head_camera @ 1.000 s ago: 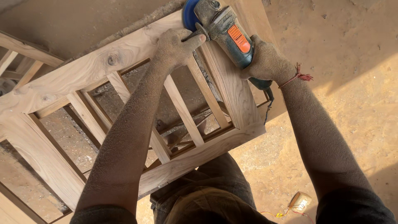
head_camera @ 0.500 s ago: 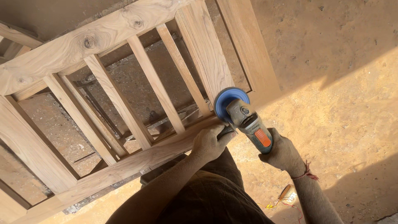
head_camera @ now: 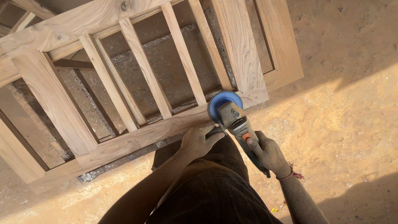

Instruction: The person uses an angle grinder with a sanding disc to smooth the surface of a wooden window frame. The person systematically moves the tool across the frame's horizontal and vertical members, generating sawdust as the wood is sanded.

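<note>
Sandy floor (head_camera: 340, 116); wooden frame (head_camera: 137, 139) under both hands' grinder (head_camera: 232, 118)

Both hands (head_camera: 232, 147) grip an angle grinder (head_camera: 234, 120) against a wooden frame (head_camera: 137, 139).

Open gaps are left between the slats (head_camera: 143, 70) of the wooden frame (head_camera: 137, 139). Passage along its near rail is blocked at the right corner by the angle grinder (head_camera: 234, 122). Open dirt floor (head_camera: 344, 116) is found rightward.

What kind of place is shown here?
Probably an open-air carpentry yard: a bare slatted wooden frame lies on sandy, sawdust-strewn ground, and both hands work an angle grinder on its edge.
</note>
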